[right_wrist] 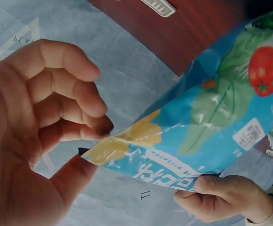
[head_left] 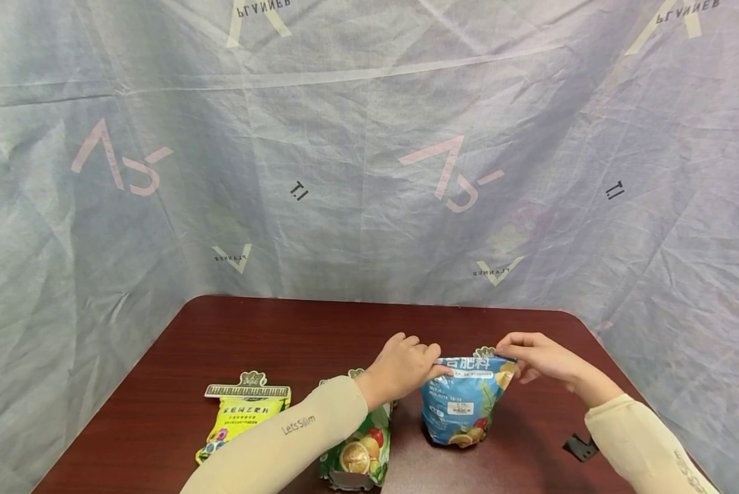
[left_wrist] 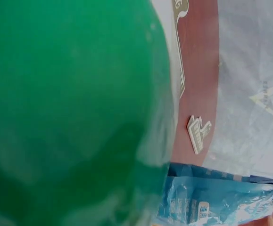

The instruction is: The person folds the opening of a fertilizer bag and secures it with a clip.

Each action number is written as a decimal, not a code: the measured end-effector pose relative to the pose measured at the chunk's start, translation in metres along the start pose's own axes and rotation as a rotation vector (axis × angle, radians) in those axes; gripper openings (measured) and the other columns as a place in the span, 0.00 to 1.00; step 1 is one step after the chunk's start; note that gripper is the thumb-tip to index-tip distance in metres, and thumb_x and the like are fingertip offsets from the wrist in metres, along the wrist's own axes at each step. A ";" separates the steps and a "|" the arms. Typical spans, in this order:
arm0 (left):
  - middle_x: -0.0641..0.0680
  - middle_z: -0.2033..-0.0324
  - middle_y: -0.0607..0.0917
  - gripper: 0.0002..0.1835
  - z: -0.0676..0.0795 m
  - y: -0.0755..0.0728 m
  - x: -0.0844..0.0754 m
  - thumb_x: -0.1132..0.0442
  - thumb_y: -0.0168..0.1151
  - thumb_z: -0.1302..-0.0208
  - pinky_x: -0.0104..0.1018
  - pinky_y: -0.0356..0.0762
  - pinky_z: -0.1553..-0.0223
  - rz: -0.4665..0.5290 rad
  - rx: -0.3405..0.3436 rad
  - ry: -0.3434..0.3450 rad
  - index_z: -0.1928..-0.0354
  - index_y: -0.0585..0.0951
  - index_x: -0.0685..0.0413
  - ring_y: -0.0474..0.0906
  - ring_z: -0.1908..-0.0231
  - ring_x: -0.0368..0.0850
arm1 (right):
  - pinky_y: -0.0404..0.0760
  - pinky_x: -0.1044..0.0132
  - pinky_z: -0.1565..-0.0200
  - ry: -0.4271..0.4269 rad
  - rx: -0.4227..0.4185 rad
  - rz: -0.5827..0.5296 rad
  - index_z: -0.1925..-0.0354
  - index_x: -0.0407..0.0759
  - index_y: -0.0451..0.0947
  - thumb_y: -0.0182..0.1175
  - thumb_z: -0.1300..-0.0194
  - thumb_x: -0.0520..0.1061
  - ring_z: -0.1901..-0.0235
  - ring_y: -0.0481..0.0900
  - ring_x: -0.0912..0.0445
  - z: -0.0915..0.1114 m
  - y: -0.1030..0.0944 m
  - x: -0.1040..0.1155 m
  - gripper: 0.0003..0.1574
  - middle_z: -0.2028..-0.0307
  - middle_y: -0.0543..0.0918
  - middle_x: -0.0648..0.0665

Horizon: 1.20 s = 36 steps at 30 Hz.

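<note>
A blue plastic bag [head_left: 458,401] with Chinese lettering and printed fruit stands on the table, its top edge stretched between both hands. My left hand [head_left: 404,369] pinches the top edge near its left end, thumb on the printed front, as the right wrist view also shows. At the opposite top corner, my right hand [head_left: 538,357] holds the bag between thumb and curled fingers. Behind the bag, a pale ornate clip [left_wrist: 198,135] lies on the table. Beneath my left forearm is a green bag [head_left: 359,453] with printed fruit, partly hidden.
At the left lies a yellow bag [head_left: 245,420] with a wide decorated clip [head_left: 248,387] across its top. A small black object [head_left: 581,447] rests on the dark red table [head_left: 320,319] near my right forearm. A grey printed cloth [head_left: 357,171] hangs behind the table.
</note>
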<state>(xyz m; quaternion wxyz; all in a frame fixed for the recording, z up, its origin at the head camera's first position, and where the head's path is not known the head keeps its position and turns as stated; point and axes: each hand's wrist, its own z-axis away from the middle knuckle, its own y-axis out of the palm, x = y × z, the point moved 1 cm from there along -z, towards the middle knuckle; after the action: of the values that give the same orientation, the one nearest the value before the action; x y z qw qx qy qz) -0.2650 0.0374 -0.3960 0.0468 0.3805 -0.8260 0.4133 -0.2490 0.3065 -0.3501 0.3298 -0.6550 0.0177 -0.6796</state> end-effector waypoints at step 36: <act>0.42 0.92 0.56 0.22 0.002 0.001 0.000 0.38 0.50 0.39 0.31 0.45 0.83 -0.041 -0.101 0.096 0.80 0.65 0.45 0.49 0.87 0.36 | 0.67 0.61 0.69 -0.891 -0.529 1.121 0.66 0.48 0.76 0.51 0.35 0.57 0.70 0.69 0.57 -0.006 0.051 0.022 0.15 0.68 0.75 0.52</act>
<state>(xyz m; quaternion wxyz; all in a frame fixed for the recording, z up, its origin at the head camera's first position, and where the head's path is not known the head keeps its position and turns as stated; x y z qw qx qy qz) -0.2651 0.0366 -0.3977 0.1138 0.3742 -0.8347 0.3876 -0.2306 0.2540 -0.3551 0.4335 -0.8175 0.3752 -0.0549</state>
